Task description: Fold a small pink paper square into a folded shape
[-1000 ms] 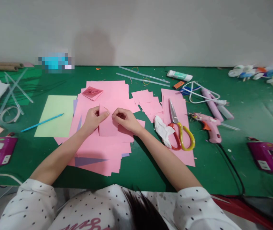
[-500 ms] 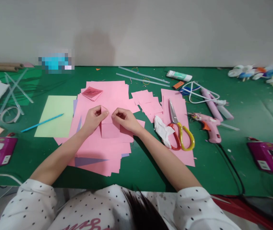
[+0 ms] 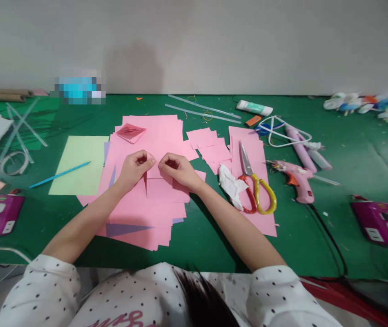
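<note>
Both hands meet over a stack of pink paper sheets (image 3: 135,211) on the green table. A small creased pink paper (image 3: 159,171) is pinched at its upper left by my left hand (image 3: 135,169). My right hand (image 3: 179,170) is closed, thumb and index fingertips together, at the same paper's upper right side. Between the two sets of fingertips there is a narrow gap. Behind my left hand, a folded pink paper piece (image 3: 131,132) with layered edges rests on the stack.
Scissors (image 3: 247,163) lie on pink strips at the right, beside crumpled white tissue (image 3: 229,186). Farther right are a pink glue gun (image 3: 299,179) and its black cord. Left sits a green sheet (image 3: 78,159) with a blue pencil (image 3: 61,174). A glue tube (image 3: 254,108) is at the back.
The small pink paper between my hands has tilted and its lower part shifted slightly right. My hands have hardly moved.
</note>
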Demonstrator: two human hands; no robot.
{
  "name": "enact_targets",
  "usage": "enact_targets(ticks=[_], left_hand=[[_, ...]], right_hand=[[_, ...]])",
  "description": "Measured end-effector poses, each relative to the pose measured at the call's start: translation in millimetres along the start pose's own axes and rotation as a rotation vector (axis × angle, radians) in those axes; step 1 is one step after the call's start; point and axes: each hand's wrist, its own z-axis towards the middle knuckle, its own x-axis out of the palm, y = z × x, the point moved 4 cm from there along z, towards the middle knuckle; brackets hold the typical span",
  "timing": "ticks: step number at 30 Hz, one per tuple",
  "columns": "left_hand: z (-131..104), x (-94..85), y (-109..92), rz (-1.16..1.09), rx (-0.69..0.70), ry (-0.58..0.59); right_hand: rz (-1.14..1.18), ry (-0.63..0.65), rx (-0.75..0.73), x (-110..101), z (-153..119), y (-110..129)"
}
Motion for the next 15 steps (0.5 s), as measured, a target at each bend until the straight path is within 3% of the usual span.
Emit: enact_targets(ticks=[7, 15], left_hand=[[1.8, -5.6, 3.8, -0.050, -0.022, -0.102], [0.3, -3.0, 4.9, 0.002, 0.007, -0.035]], right_hand=[[-0.027, -0.009, -0.028, -1.8, 0.9, -0.6], [-0.006, -0.006, -0.001, -0.5, -0.4, 0.4]])
